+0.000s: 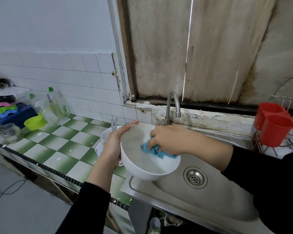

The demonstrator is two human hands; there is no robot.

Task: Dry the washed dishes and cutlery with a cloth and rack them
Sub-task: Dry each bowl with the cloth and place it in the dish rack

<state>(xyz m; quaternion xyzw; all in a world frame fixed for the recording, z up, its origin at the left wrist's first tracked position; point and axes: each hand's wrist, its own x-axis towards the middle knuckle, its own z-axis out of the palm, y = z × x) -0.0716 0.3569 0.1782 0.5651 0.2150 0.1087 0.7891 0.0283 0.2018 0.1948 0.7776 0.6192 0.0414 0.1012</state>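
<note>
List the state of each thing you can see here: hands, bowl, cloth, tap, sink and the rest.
Sink: no standing water, drain unplugged.
Tap: off.
Bowl: tilted, above the sink's edge.
Cloth: bunched against the bowl's inside.
Left hand: holds the bowl from outside.
Right hand: grips the cloth inside the bowl.
Red holder: upright, nothing sticking out.

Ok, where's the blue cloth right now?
Head view, centre: the blue cloth is bunched in the right hand, pressed inside the white bowl that the left hand holds over the left end of the sink, just in front of the tap.
</note>
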